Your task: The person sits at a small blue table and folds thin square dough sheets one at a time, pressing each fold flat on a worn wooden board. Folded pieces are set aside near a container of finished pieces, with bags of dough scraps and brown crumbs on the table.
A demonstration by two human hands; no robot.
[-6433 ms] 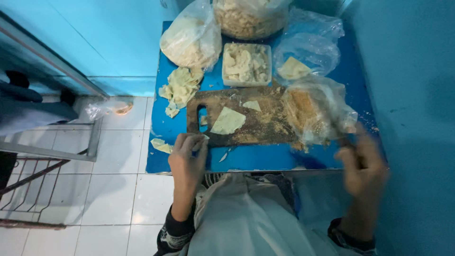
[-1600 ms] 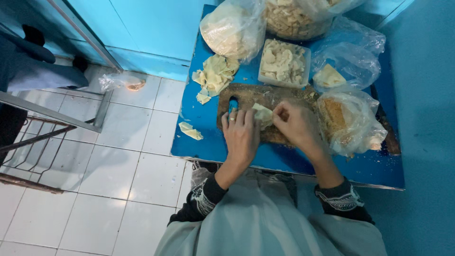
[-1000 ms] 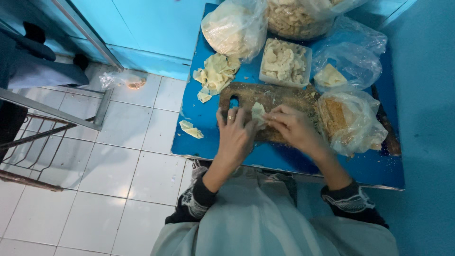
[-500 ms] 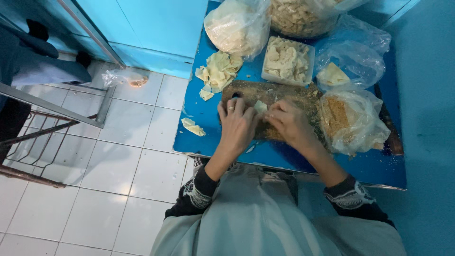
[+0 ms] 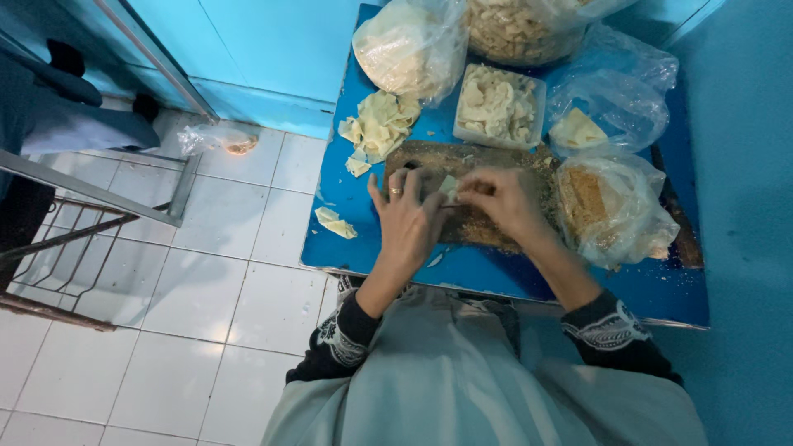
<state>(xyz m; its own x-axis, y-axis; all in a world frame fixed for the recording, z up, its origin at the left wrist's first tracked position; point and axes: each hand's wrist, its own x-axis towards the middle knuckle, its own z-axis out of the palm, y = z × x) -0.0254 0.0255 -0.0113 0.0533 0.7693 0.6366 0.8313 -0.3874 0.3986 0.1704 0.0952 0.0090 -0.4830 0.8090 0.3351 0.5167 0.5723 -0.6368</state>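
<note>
On the wooden board (image 5: 487, 198), my left hand (image 5: 406, 219) and right hand (image 5: 502, 201) are closed together on a pale dough wrapper (image 5: 448, 187). I judge it thin, soft and easy to tear, so I pinch only its edges, gently.

A small food-preparation kitchen: blue table (image 5: 355, 239), wooden cutting board (image 5: 487, 235), bagged ingredients (image 5: 615, 206), tiled floor (image 5: 223, 289).
</note>
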